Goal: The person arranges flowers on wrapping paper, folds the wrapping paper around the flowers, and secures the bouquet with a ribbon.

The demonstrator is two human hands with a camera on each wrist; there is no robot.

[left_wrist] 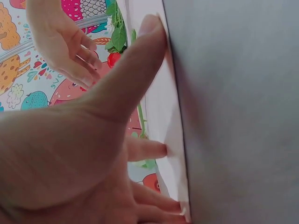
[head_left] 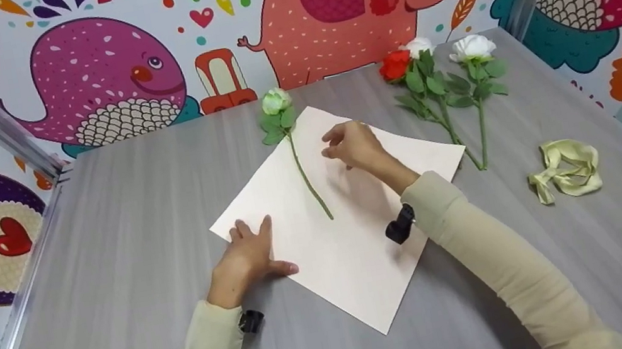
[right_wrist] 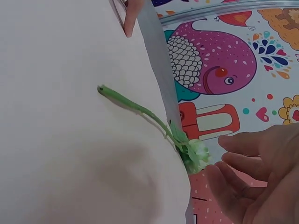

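Note:
A square sheet of pale pink paper (head_left: 345, 277) lies on the table with one corner towards me. My left hand (head_left: 246, 259) rests on its left edge, fingers spread and thumb at the rim. In the left wrist view, that hand's fingertips (left_wrist: 161, 149) press the paper. A pale green rose (head_left: 276, 102) lies across the paper's upper left, its leaves and head past the edge and its stem pointing inward. Right of the stem, my right hand (head_left: 358, 144) hovers over the paper with loosely bent fingers and nothing held, as the right wrist view also shows.
At the back right lie a red rose (head_left: 395, 65) and white roses (head_left: 473, 48), their stems reaching the paper's right corner. A light green ribbon (head_left: 582, 168) lies bunched on the right of the grey table (head_left: 125, 245). Walls with cartoon animals stand behind and at both sides.

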